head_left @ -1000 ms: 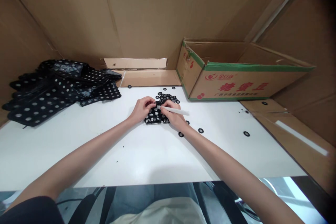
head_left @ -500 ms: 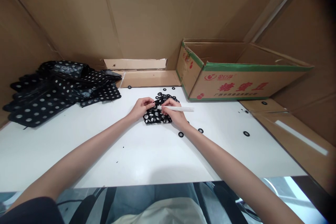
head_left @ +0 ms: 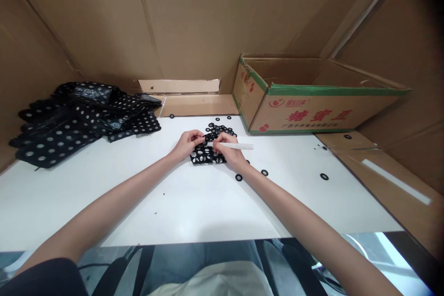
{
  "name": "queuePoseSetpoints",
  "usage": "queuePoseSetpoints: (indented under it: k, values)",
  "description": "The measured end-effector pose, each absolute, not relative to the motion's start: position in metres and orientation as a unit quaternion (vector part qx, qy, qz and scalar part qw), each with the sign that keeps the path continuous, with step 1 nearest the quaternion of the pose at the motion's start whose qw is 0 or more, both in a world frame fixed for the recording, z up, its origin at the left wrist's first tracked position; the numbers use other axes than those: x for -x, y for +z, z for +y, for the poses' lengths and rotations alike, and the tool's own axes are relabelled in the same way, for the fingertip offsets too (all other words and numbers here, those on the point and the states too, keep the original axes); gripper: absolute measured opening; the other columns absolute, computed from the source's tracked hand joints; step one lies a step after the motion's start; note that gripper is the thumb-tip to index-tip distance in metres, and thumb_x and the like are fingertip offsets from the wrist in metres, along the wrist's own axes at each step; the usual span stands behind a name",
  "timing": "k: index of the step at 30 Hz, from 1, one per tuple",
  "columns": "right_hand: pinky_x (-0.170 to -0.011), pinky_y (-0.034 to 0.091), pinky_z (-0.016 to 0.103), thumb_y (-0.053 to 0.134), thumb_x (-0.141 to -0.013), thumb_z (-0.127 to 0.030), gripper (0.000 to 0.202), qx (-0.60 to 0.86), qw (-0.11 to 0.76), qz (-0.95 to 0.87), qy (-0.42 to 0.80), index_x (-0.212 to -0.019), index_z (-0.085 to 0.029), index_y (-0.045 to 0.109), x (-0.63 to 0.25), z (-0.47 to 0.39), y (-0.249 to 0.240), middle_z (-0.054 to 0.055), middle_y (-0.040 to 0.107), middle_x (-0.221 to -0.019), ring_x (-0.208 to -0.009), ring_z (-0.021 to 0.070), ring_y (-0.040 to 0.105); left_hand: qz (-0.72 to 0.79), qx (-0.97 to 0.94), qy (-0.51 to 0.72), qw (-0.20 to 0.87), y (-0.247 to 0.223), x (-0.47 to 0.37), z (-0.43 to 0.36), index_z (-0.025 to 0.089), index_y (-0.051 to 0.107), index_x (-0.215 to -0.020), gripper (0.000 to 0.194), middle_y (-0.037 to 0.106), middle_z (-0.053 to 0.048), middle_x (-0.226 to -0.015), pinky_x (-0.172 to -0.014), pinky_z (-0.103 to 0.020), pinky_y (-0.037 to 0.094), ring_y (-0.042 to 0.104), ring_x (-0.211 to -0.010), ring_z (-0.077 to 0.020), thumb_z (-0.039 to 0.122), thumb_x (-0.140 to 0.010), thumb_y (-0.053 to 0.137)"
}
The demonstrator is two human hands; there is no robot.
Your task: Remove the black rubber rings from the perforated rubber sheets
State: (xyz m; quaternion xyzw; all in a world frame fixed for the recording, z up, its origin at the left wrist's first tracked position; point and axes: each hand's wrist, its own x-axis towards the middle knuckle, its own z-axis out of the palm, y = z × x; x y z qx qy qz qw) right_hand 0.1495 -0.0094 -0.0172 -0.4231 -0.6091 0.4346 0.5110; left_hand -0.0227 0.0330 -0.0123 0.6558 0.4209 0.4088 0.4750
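- Since the earlier frame, white stick (head_left: 243, 146) has swung nearer level.
- Dotted cloth (head_left: 208, 157): on counter (head_left: 180, 208), left and my side of printed box (head_left: 312, 111), between my hands.
- Right hand (head_left: 231, 151) pinches stick, long axis left-right.
- Left hand (head_left: 187, 145): fingertips together at cloth; pinched item, cannot tell.

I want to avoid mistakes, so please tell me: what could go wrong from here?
The right hand holds a white pen-like tool close to the left hand; a slip might poke its fingers. Loose black rings lie near the right forearm, which could brush them away.
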Motion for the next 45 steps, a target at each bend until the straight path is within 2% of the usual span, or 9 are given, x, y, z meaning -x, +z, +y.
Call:
queuePoseSetpoints:
  k: [10,23,27,31,34,36,39,42,45]
  values:
    - [-0.056,0.032,0.024,0.051,-0.072,-0.025,0.010,0.488,0.450,-0.682,0.307,-0.064,-0.019,0.048,-0.147,-0.013,-0.012,-0.003,0.051,-0.059,-0.058,0.0121,0.045,0.418,-0.692,0.396,0.435,-0.017,0.024,0.034,0.014,0.059,-0.073,0.017,0.059,0.000,-0.071,-0.067,-0.025,0.040,0.052,-0.069,-0.0131,0.029,-0.066,0.062]
    - [-0.059,0.030,0.025,0.041,-0.082,-0.022,0.012,0.475,0.337,-0.802,0.131,-0.075,-0.019,0.051,-0.141,-0.016,-0.017,0.004,0.060,-0.073,-0.064,0.0163,0.052,0.432,-0.721,0.372,0.394,-0.014,0.021,0.029,0.014,0.060,-0.072,0.014,0.057,0.000,-0.065,-0.060,-0.024,0.039,0.049,-0.062,-0.0119,0.027,-0.068,0.058]
    - [-0.059,0.031,0.025,0.042,-0.080,-0.022,0.011,0.478,0.369,-0.779,0.168,-0.072,-0.019,0.050,-0.140,-0.017,-0.014,0.002,0.057,-0.069,-0.062,0.0151,0.050,0.445,-0.697,0.395,0.401,-0.012,0.021,0.029,0.013,0.061,-0.073,0.019,0.059,-0.001,-0.065,-0.061,-0.025,0.040,0.051,-0.063,-0.0123,0.030,-0.066,0.063]
    - [-0.057,0.032,0.024,0.045,-0.076,-0.025,0.009,0.491,0.461,-0.700,0.239,-0.068,-0.020,0.047,-0.151,-0.017,-0.003,-0.002,0.051,-0.061,-0.059,0.0137,0.047,0.470,-0.642,0.432,0.425,-0.009,0.022,0.029,0.013,0.061,-0.074,0.025,0.060,-0.002,-0.067,-0.064,-0.026,0.041,0.053,-0.063,-0.0125,0.033,-0.062,0.068]
    - [-0.056,0.032,0.024,0.045,-0.074,-0.023,0.008,0.518,0.497,-0.671,0.183,-0.068,-0.020,0.049,-0.173,-0.014,0.011,-0.002,0.049,-0.058,-0.056,0.0134,0.045,0.467,-0.606,0.464,0.446,-0.007,0.022,0.030,0.015,0.056,-0.078,0.030,0.059,0.000,-0.067,-0.067,-0.026,0.042,0.054,-0.064,-0.0120,0.032,-0.059,0.071]
    - [-0.057,0.033,0.025,0.048,-0.072,-0.020,0.007,0.559,0.451,-0.689,0.099,-0.073,-0.019,0.054,-0.191,-0.008,0.022,-0.001,0.051,-0.057,-0.055,0.0140,0.047,0.450,-0.600,0.484,0.452,-0.006,0.022,0.030,0.016,0.051,-0.081,0.031,0.058,0.002,-0.068,-0.069,-0.025,0.043,0.055,-0.066,-0.0114,0.030,-0.060,0.071]
    - [-0.061,0.036,0.026,0.055,-0.065,-0.012,0.012,0.665,0.278,-0.693,-0.003,-0.075,-0.017,0.060,-0.212,-0.001,0.032,0.006,0.059,-0.061,-0.063,0.0183,0.056,0.432,-0.628,0.488,0.424,-0.003,0.023,0.029,0.016,0.051,-0.077,0.021,0.056,0.001,-0.073,-0.070,-0.024,0.042,0.053,-0.069,-0.0110,0.030,-0.068,0.064]
    - [-0.062,0.040,0.028,0.059,-0.062,-0.005,0.014,0.764,0.116,-0.634,-0.010,-0.072,-0.013,0.064,-0.226,0.002,0.033,0.015,0.064,-0.070,-0.072,0.0229,0.062,0.426,-0.648,0.476,0.416,-0.001,0.024,0.028,0.015,0.055,-0.078,0.015,0.058,-0.001,-0.079,-0.074,-0.025,0.042,0.053,-0.075,-0.0125,0.029,-0.073,0.058]
    - [-0.063,0.044,0.029,0.055,-0.066,-0.002,0.021,0.806,0.057,-0.589,0.011,-0.082,-0.010,0.066,-0.233,0.000,0.031,0.017,0.065,-0.078,-0.076,0.0243,0.064,0.419,-0.651,0.471,0.424,-0.003,0.026,0.028,0.015,0.057,-0.085,0.018,0.060,-0.004,-0.085,-0.078,-0.027,0.042,0.054,-0.081,-0.0144,0.025,-0.071,0.062]
